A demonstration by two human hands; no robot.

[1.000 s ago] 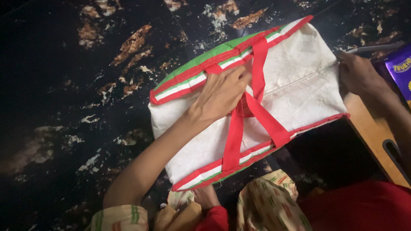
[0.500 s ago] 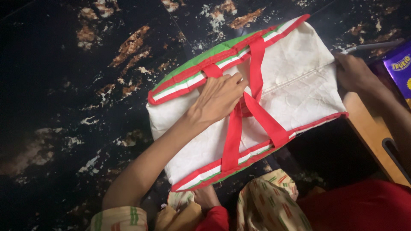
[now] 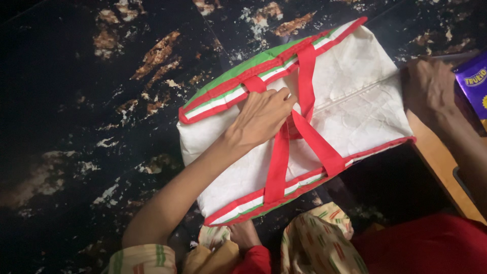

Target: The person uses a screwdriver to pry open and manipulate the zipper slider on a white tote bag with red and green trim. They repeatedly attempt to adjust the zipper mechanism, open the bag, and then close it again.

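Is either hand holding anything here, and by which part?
The left hand presses on the white bag at its red handles; no clear grasp. The right hand touches its end.

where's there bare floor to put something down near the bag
Bare dark speckled floor lies left of the white bag, and above its green edge. It is crowded on the right, by the right hand, purple packet and wooden board, and below by patterned cloth.

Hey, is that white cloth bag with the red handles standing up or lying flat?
Lying flat. The white bag rests on its side on the dark floor, red handles crossed over it, left hand pressing on top.
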